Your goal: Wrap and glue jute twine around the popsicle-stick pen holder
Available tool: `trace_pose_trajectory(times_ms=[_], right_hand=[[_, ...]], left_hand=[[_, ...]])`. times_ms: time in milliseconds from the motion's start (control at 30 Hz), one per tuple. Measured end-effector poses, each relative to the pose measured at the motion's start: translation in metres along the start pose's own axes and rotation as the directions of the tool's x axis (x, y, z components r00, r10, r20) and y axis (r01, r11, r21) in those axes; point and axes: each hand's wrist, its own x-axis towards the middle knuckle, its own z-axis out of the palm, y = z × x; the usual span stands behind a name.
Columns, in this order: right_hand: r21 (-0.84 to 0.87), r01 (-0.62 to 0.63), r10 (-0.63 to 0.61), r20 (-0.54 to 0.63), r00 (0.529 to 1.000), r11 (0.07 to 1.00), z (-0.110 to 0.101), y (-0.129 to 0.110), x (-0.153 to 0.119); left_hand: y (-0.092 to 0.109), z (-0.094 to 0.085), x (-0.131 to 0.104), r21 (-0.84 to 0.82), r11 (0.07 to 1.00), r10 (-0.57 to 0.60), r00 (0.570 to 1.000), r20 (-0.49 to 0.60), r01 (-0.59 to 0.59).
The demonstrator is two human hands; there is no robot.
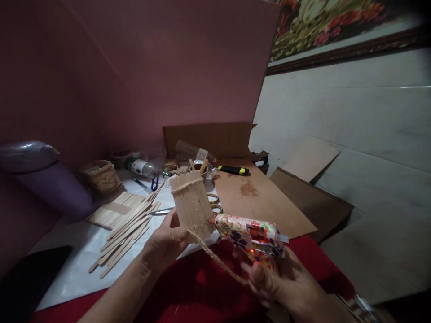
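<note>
Wooden cup [192,204] partly hides scissors [163,211]; loose sticks [129,235] lie leftward.

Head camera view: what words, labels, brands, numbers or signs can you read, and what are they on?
None can be read.
Green-and-white label on one plastic bottle: too small and blurred.
White label on the clear bottle behind it: too small.
Glue gun: flowery pattern; any lettering is too blurred.

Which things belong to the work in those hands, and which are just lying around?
Belonging, it seems:
stick-covered piece, in the left hand
glue gun, in the right hand
cord running between the hands
loose sticks, probably

Seemingly just lying around:
black-and-yellow knife
green-labelled bottle
purple container
</note>
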Motion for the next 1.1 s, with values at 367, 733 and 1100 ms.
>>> trace_pose_trajectory(times_ms=[367,733,1100], right_hand=[[0.151,0.011,-0.027,0.103,0.994,0.988,0.002,0.003,0.006],[0.092,0.020,-0.032,0.139,0.990,0.996,-0.004,0.014,0.010],[0.124,-0.002,-0.012,0.116,0.993,0.992,-0.004,0.022,0.011]], left_hand=[[-0.001,-0.011,0.000,-0.098,0.995,-0.038,0.999,-0.025,0.035],[-0.001,-0.008,0.000,-0.028,1.000,-0.014,1.000,0.007,0.014],[0.000,-0.005,-0.001,-0.116,0.993,-0.020,1.000,0.004,0.021]])
